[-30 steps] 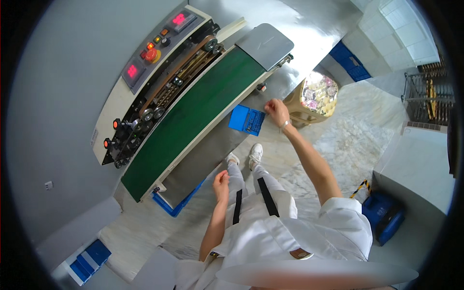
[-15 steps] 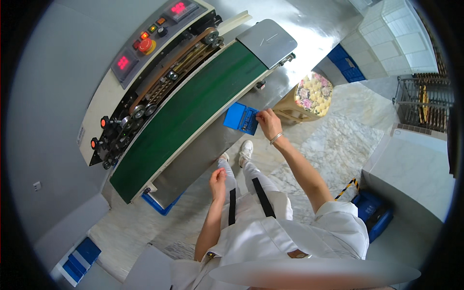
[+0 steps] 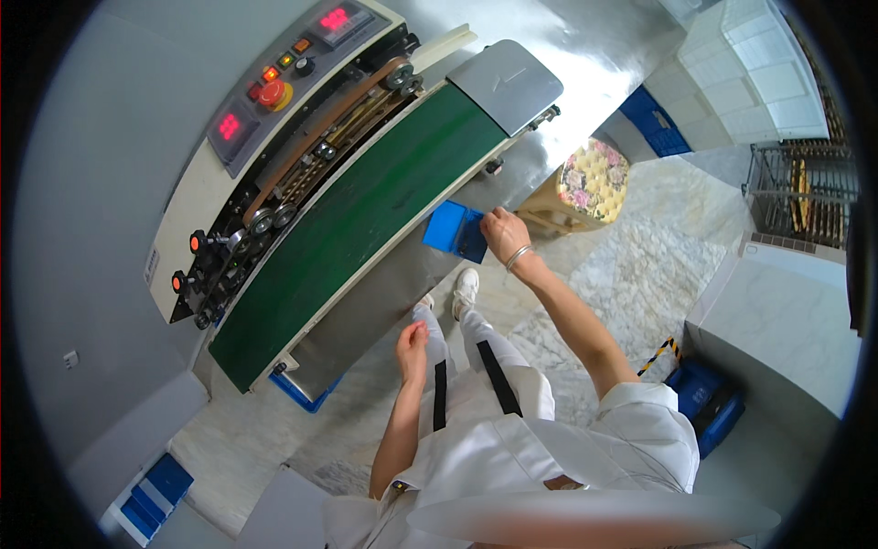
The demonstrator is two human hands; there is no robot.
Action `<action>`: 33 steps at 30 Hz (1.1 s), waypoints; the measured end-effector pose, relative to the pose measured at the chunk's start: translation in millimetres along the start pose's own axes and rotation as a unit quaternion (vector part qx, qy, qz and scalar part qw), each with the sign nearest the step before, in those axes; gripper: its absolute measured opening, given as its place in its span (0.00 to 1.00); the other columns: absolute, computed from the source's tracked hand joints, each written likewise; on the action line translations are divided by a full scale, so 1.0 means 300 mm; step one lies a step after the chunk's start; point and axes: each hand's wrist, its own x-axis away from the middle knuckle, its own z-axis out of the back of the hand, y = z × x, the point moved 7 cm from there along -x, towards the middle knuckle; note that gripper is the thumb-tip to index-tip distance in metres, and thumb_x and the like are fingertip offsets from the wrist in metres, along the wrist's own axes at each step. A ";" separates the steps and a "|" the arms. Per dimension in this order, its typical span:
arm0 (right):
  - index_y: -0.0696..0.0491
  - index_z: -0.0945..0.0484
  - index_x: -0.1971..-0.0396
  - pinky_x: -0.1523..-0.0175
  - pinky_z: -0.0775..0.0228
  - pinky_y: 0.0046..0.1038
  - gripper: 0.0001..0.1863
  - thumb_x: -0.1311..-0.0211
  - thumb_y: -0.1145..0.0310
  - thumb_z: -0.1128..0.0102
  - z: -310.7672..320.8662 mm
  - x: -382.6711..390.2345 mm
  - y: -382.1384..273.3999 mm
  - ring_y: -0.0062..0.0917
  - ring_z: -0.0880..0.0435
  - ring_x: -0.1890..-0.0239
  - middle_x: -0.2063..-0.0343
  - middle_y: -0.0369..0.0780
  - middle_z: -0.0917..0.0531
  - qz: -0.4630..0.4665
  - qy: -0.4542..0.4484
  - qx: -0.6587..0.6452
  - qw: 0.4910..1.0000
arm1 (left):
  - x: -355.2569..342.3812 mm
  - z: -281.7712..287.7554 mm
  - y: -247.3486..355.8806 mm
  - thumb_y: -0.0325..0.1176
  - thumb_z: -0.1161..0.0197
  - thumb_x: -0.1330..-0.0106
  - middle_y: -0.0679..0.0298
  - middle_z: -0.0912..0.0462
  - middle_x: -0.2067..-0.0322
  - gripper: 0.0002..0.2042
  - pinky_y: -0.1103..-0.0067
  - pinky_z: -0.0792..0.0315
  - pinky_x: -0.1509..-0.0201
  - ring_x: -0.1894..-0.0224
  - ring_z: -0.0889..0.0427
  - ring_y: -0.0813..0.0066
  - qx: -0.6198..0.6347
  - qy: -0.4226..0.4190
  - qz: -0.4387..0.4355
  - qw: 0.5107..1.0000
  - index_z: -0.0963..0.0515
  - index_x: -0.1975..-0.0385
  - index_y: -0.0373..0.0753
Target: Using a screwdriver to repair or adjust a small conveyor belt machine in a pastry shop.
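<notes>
A small blue case [image 3: 444, 227] lies with its lid up on the metal ledge beside the green conveyor belt [image 3: 366, 220]. My right hand [image 3: 505, 236], with a bracelet at the wrist, reaches over the case's darker right half. Its fingers are pinched at that edge; whatever is between them is too small to make out. Contents of that half are shaded and partly covered by my hand. In front of my legs hangs my left hand [image 3: 412, 349], fingers curled together, touching nothing around it. Whether it holds anything is hidden.
Behind the belt stands a machine panel with a red emergency button [image 3: 273, 94] and lit displays. A grey metal cover [image 3: 508, 84] caps the belt's far end. To the right are a floral-cushioned stool [image 3: 590, 183], white stacked bins [image 3: 732, 73] and a wire rack [image 3: 796, 188].
My right hand has moved slightly left and nearer, further over the case, whose right half now looks darker. My left hand stays almost where it was.
</notes>
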 end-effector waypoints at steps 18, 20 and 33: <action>0.56 0.23 0.65 0.66 0.28 0.27 0.08 0.45 0.69 0.41 -0.094 0.258 0.176 0.28 0.21 0.72 0.71 0.41 0.21 -0.257 0.058 -0.273 0.926 | -0.108 -0.164 0.361 0.29 0.47 0.34 0.57 0.24 0.52 0.15 0.76 0.32 0.46 0.50 0.25 0.67 -0.174 0.023 -0.192 0.965 0.28 0.49 0.33; 0.59 0.24 0.57 0.62 0.27 0.22 0.12 0.38 0.71 0.48 -0.241 0.320 0.183 0.21 0.20 0.67 0.64 0.41 0.18 -0.358 -0.002 -0.476 0.804 | -0.145 -0.225 0.456 0.26 0.48 0.36 0.51 0.30 0.46 0.19 0.68 0.39 0.38 0.41 0.33 0.58 -0.271 0.051 -0.320 0.906 0.33 0.45 0.32; 0.62 0.28 0.51 0.59 0.27 0.22 0.18 0.42 0.82 0.58 -0.263 0.320 0.080 0.20 0.21 0.65 0.65 0.40 0.19 -0.355 0.017 -0.576 0.736 | -0.230 -0.393 0.504 0.22 0.47 0.41 0.48 0.34 0.47 0.24 0.64 0.41 0.39 0.43 0.36 0.50 -0.292 0.059 -0.281 0.912 0.37 0.42 0.33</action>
